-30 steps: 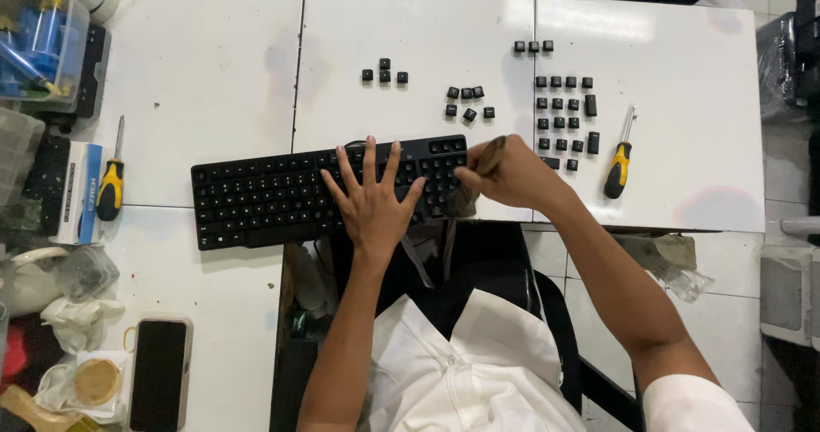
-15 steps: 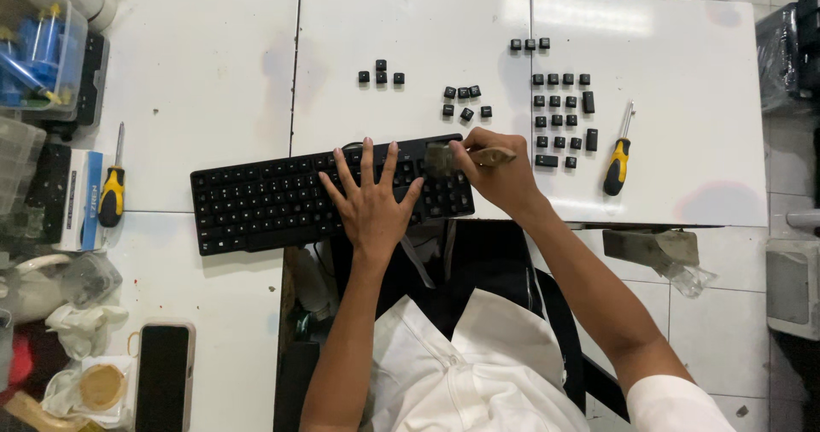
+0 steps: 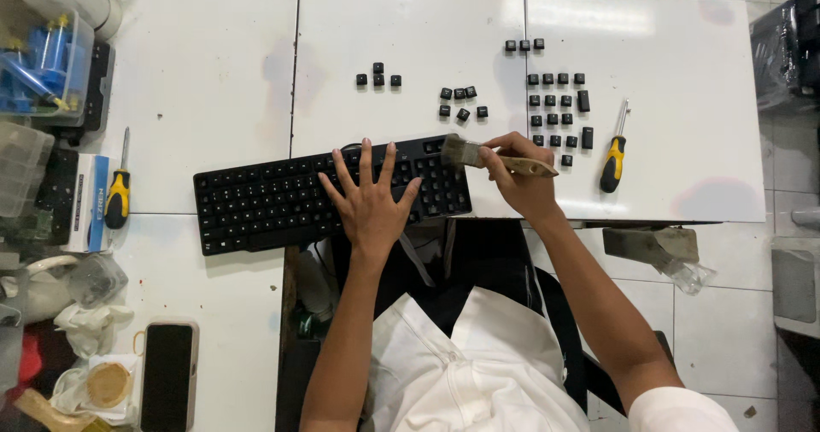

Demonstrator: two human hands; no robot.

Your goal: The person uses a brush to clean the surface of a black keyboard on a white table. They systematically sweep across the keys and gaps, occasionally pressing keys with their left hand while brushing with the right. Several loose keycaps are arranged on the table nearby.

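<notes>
Black keyboard (image 3: 282, 201): lies flat along the near edge of the white tabletop (image 3: 213, 82), long side parallel to that edge, its right end near the middle of the tabletop's near edge. Rigid moulded plastic, matt, low and slab-like; likely light enough to slide under a push, so it wants pinning down. Some keycaps at its right end look to be missing, though the recess is too dark to tell for sure.

Left hand (image 3: 371, 205): palm down on the right half of the keyboard, fingers spread wide, holding nothing, pressing the board flat.

Right hand (image 3: 521, 180): closed around the wooden handle of a small brush (image 3: 495, 160); pale bristle head pointing left, over the keyboard's top right corner. Handle stiff and smooth, bristles soft and yielding; best held at the handle's middle, as here.

Loose keycaps (image 3: 555, 103): small black squares, hard, light, easily scattered; laid in rows toward the far right of the tabletop, smaller clusters nearer the far middle.

Yellow-handled screwdriver (image 3: 612, 158): just right of the keycaps, tip pointing away. A second one (image 3: 118, 194) lies by the left edge.

Dark phone (image 3: 167, 376): face up, near left corner
</notes>
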